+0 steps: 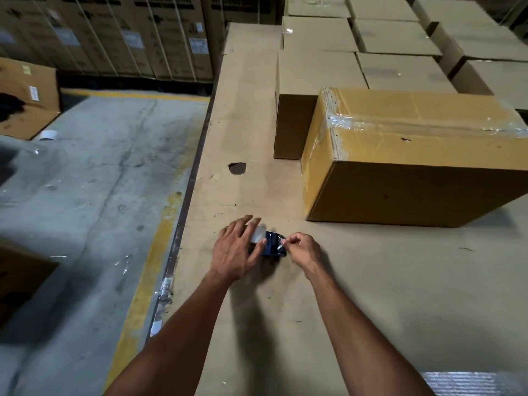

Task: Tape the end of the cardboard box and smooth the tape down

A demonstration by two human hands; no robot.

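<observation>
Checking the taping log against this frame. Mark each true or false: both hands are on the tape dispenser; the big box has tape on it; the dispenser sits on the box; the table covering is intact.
1. Left hand and right hand are at the dark blue tape dispenser: true.
2. The large yellowish-brown cardboard box has clear tape on it: true.
3. The dispenser sits on the box: false, it lies on the cardboard-covered table.
4. The covering is intact: false, a torn hole shows.

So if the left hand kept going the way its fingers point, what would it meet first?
The left hand lies on the tape dispenser, fingers aimed up and right across the table. Past the dispenser the table looks bare until the taped cardboard box, probably its near left corner, though depth is uncertain.
</observation>
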